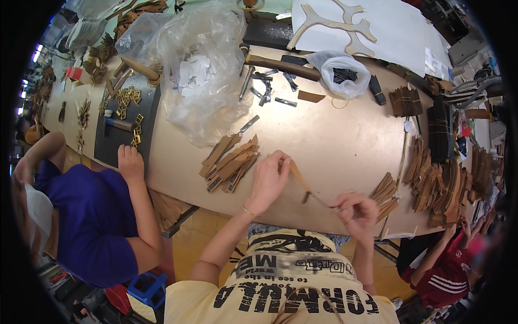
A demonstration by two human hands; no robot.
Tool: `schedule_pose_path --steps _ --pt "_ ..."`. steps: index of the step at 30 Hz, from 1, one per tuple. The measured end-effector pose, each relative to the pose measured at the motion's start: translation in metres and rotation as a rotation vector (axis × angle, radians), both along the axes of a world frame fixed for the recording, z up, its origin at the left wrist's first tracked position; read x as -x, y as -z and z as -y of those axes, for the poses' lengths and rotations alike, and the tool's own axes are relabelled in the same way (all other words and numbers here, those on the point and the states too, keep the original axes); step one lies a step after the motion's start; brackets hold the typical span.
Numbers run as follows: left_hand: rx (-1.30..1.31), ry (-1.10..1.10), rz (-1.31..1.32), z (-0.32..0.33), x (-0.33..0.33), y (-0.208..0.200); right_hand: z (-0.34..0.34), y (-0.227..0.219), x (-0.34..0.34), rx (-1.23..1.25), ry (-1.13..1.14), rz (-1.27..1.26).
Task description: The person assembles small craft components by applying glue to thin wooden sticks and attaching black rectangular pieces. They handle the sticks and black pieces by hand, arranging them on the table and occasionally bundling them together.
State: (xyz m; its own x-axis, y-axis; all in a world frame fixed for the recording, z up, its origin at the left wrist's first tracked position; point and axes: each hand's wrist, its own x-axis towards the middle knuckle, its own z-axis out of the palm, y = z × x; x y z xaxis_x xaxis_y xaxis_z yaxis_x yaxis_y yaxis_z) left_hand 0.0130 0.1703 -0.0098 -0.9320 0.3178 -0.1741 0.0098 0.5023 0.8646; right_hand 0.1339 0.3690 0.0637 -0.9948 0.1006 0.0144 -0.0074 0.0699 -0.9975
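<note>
Between my two hands, above the near part of the table, stretches a narrow brown leather strip [297, 174]. My left hand [271, 181] is closed, pinching its upper end between thumb and fingers. Its lower part carries a small dark piece [307, 196], from which a thin dark length [322, 203] runs toward my right hand [357, 211]. That hand is closed around the far end of this length and slightly smeared by motion. Left of my left hand lies a loose pile of brown leather strips [233, 162], some with dark ends. Another bunch of strips [384, 193] lies beyond my right hand.
Small black strips [263, 89] and a hammer [246, 82] lie farther back, near a big clear plastic bag [199, 102]. Gold buckles [128, 99] sit on a dark board at left. A co-worker in purple [86, 216] sits left; strip bundles [445, 189] crowd the right.
</note>
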Motion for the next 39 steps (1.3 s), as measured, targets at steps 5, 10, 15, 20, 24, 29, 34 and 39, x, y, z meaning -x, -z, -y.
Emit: schedule_pose_path --steps 5,10,15,20,24,29,34,39 --pt "0.111 0.050 -0.150 -0.003 0.005 -0.002 -0.031 -0.001 -0.007 0.196 0.330 0.073" --pt "-0.046 -0.071 0.006 0.003 0.019 -0.001 -0.044 -0.004 -0.016 0.060 0.046 -0.005" --pt "-0.270 -0.089 0.304 0.002 0.018 0.001 -0.038 0.016 -0.010 -0.046 0.245 0.255" --pt "-0.247 -0.087 0.161 -0.005 0.009 0.004 -0.033 0.043 0.009 -0.004 0.291 0.364" --pt "-0.081 -0.048 -0.289 -0.001 0.002 0.001 -0.027 0.048 0.015 0.092 0.286 0.383" --pt "-0.111 0.007 0.009 0.014 -0.022 -0.016 -0.019 0.039 0.024 -0.033 0.241 0.345" --pt "-0.462 -0.032 0.615 0.001 -0.051 -0.015 -0.009 0.031 0.032 -0.120 0.128 0.236" --pt "-0.522 0.067 0.788 0.004 -0.055 -0.010 -0.004 0.033 0.039 -0.265 0.176 0.139"
